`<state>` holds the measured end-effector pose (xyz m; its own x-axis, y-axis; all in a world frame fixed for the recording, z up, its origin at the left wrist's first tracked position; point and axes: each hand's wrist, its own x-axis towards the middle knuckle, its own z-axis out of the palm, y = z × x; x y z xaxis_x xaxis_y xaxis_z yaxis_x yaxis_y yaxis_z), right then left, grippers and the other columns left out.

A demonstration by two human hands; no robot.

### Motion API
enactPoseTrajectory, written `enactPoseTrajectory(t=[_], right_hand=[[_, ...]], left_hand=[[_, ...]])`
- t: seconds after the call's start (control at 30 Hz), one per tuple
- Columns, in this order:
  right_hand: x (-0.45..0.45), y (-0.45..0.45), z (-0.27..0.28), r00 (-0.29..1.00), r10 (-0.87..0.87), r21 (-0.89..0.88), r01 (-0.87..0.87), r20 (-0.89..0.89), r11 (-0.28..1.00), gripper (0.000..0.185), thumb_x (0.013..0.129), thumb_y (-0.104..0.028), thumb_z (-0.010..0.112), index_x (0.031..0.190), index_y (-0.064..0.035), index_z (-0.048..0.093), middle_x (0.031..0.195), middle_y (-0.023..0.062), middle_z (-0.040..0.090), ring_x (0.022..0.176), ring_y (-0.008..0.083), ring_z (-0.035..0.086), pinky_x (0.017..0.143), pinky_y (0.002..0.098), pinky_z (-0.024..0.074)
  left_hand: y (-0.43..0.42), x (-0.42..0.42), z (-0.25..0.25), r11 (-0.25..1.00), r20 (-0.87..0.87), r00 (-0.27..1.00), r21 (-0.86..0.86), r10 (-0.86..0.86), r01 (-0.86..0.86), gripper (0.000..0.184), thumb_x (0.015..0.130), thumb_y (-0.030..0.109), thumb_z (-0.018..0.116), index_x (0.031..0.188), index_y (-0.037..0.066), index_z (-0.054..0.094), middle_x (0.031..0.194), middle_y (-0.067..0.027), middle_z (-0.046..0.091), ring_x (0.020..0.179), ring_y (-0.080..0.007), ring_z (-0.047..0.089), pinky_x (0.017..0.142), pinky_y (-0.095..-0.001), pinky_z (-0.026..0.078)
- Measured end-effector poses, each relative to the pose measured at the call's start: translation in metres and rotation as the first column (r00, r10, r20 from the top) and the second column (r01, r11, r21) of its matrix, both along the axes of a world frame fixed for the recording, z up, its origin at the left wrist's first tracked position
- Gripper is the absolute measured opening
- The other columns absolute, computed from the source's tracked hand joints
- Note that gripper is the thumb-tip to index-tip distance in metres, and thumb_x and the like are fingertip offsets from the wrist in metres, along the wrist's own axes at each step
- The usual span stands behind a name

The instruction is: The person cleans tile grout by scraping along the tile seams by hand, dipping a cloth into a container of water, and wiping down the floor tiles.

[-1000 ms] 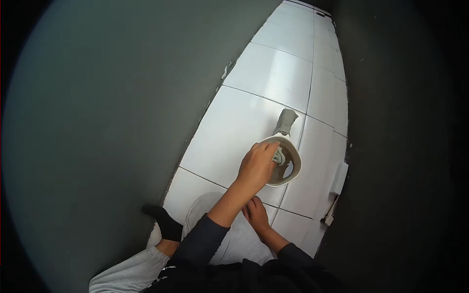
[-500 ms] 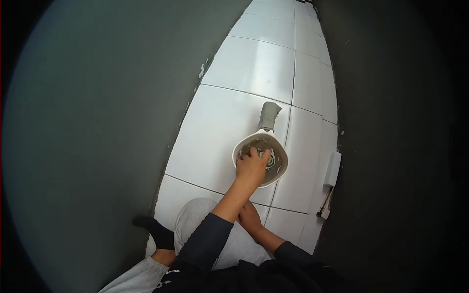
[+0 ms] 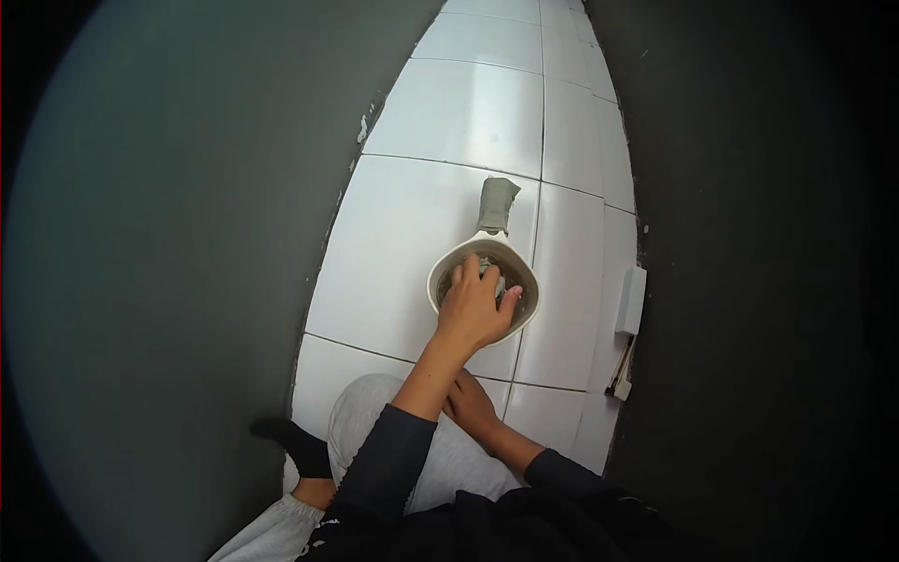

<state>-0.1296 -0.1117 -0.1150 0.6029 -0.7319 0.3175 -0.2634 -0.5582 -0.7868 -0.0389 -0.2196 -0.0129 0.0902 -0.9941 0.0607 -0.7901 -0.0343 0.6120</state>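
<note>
My left hand reaches down into a white-rimmed bowl, palm down, with fingers curled over a pale wet clump. The thumb is apart on the right side. The bowl has a greyish inside with murky contents, partly hidden by my hand. From its far rim extends a grey wrapped handle-like piece. My right hand rests by my knee, partly beneath the left forearm; its fingers are largely hidden.
The bowl stands on white floor tiles between dark surfaces on both sides. A white block lies along the right edge, with a small pale object below it. My bent leg is close in front.
The view has shifted slightly, so the bowl appears further left and up. My left hand has changed its finger position in the bowl, with the thumb now farther out. My right hand stays put.
</note>
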Motion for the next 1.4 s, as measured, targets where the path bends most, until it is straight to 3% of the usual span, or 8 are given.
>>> enactPoseTrajectory(t=[0.37,0.53,0.67,0.77,1.07,1.17,1.23,1.4], right_hand=[[0.0,0.001,-0.006,1.0,-0.005,0.021,0.005,0.01,1.0,0.025,0.082,-0.005,0.062,0.105,0.001,0.057,0.103,0.0167,0.057,0.091,0.0336,0.057,0.079,0.0397,0.0481],[0.001,0.0,-0.005,1.0,-0.002,0.015,0.001,0.03,1.0,0.024,0.083,-0.006,0.062,0.104,0.0011,0.057,0.101,0.0162,0.057,0.09,0.0332,0.057,0.078,0.0393,0.0483],[0.0,0.0,-0.004,1.0,-0.004,0.008,0.004,0.029,1.0,0.023,0.083,-0.007,0.062,0.104,0.001,0.057,0.1,0.0163,0.057,0.089,0.0332,0.056,0.077,0.0393,0.0483],[-0.001,0.001,-0.002,1.0,-0.002,0.009,0.002,-0.01,1.0,0.023,0.083,-0.007,0.062,0.104,0.001,0.057,0.098,0.0166,0.056,0.088,0.0333,0.056,0.076,0.0394,0.0482],[0.0,0.0,-0.004,1.0,0.006,-0.007,-0.006,0.0,1.0,0.021,0.083,-0.006,0.062,0.102,0.0016,0.056,0.097,0.0174,0.056,0.088,0.034,0.056,0.076,0.0402,0.0482],[0.0,0.0,-0.005,1.0,-0.003,-0.011,0.002,-0.007,1.0,0.021,0.083,-0.007,0.062,0.101,0.0017,0.056,0.097,0.0175,0.056,0.088,0.0341,0.056,0.076,0.0402,0.0482],[0.0,0.0,-0.005,1.0,0.007,-0.004,-0.007,-0.005,1.0,0.021,0.083,-0.007,0.062,0.101,0.0017,0.057,0.097,0.0175,0.056,0.088,0.0341,0.056,0.076,0.0401,0.0482],[0.001,0.0,-0.006,1.0,-0.001,-0.001,0.001,0.026,1.0,0.021,0.083,-0.008,0.062,0.102,0.0015,0.057,0.098,0.0171,0.056,0.088,0.0338,0.056,0.076,0.0399,0.048]], left_hand=[[-0.006,0.005,-0.014,1.0,0.0,1.0,0.022,-0.005,0.005,0.043,0.066,-0.011,0.062,0.106,0.004,0.056,0.109,-0.0138,0.054,0.105,-0.0342,0.052,0.086,-0.0453,0.045],[-0.003,-0.001,0.004,0.999,0.169,0.985,0.02,0.023,-0.027,0.047,0.064,-0.008,0.065,0.107,0.004,0.052,0.106,-0.0144,0.054,0.103,-0.038,0.053,0.084,-0.046,0.045],[-0.008,0.004,-0.012,1.0,0.037,0.999,0.013,0.019,-0.019,0.047,0.066,-0.009,0.063,0.109,0.004,0.049,0.105,-0.0157,0.052,0.104,-0.0399,0.052,0.084,-0.0481,0.044],[-0.01,0.008,-0.015,0.99,0.008,0.999,0.136,-0.033,0.032,0.046,0.068,-0.004,0.066,0.11,0.004,0.048,0.111,-0.0186,0.049,0.1,-0.0424,0.055,0.078,-0.0488,0.051],[-0.005,0.001,-0.011,0.999,0.028,0.999,-0.034,0.038,-0.037,0.045,0.072,-0.007,0.059,0.115,0.001,0.048,0.115,-0.0222,0.044,0.11,-0.0446,0.047,0.089,-0.0499,0.043],[-0.007,0.005,-0.02,0.999,0.022,1.0,-0.046,-0.021,0.022,0.046,0.077,-0.002,0.057,0.122,-0.003,0.045,0.115,-0.0224,0.046,0.11,-0.0426,0.048,0.09,-0.0465,0.044],[-0.007,0.008,-0.019,0.999,-0.061,0.997,-0.026,-0.049,0.048,0.048,0.082,0.009,0.061,0.128,0.003,0.047,0.109,-0.0198,0.053,0.106,-0.039,0.052,0.088,-0.0432,0.045],[-0.009,0.004,-0.005,0.996,-0.078,0.997,0.09,-0.007,0.014,0.041,0.081,0.022,0.067,0.12,0.01,0.059,0.099,-0.0128,0.06,0.099,-0.0355,0.056,0.082,-0.0439,0.047]])
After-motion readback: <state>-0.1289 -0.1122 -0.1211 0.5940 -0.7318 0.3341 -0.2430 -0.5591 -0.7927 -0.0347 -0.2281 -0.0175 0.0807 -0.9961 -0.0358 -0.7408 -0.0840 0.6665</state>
